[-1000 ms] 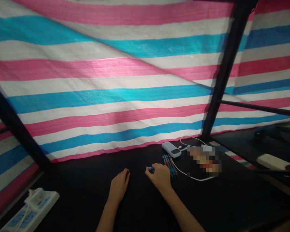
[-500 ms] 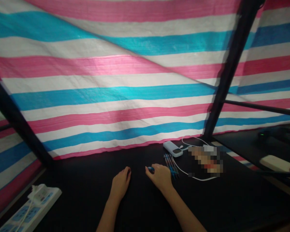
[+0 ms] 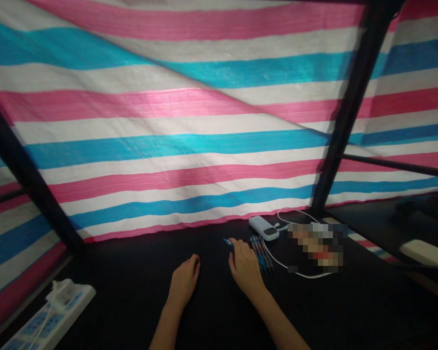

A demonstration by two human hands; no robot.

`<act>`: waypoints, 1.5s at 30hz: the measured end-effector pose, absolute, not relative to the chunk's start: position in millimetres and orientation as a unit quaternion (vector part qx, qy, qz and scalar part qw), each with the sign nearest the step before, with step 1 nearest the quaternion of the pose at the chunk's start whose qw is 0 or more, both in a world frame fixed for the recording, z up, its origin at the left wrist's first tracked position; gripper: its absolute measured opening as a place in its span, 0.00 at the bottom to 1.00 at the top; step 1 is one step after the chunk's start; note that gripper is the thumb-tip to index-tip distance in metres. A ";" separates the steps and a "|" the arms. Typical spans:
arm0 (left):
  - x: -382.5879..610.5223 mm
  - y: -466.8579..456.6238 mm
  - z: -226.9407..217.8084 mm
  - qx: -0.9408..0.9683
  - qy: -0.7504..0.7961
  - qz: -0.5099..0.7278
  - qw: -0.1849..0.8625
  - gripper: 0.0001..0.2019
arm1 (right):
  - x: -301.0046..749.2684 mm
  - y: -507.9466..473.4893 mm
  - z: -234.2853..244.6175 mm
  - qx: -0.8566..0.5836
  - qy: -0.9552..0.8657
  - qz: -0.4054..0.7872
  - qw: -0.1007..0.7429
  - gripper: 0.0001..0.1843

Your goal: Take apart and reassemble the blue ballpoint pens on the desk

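My right hand (image 3: pixel 246 267) is over the black tabletop, its fingers closed on a pen. Only the blue end of that pen (image 3: pixel 227 242) sticks out past the fingertips; the rest is hidden under the hand. Right beside this hand lies a row of several pens (image 3: pixel 265 255), dark and blue, side by side. My left hand (image 3: pixel 183 281) rests on the tabletop to the left, fingers curled in and the thumb side up. Whatever it might hold is hidden by the fingers.
A white power bank (image 3: pixel 264 228) with a white cable (image 3: pixel 282 263) lies behind the pens, near a blurred-out patch. A white power strip (image 3: pixel 67 311) with a plugged-in adapter is at left. Black posts (image 3: pixel 345 116) and a striped sheet (image 3: pixel 190 146) bound the tabletop (image 3: pixel 131 291).
My right hand has turned and shifted slightly, and the pen's blue end now shows farther out to the upper left. My left hand stays about where it was. The view has shifted slightly.
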State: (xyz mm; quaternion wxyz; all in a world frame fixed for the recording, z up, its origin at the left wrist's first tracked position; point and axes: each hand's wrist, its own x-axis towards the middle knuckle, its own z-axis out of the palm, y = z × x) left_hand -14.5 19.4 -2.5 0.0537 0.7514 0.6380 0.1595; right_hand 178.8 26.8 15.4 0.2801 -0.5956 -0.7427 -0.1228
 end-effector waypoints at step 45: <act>-12.2 20.1 -4.1 0.752 0.636 0.168 0.046 0.10 | 176.6 33.6 7.2 -0.546 -0.817 -0.033 0.182 0.09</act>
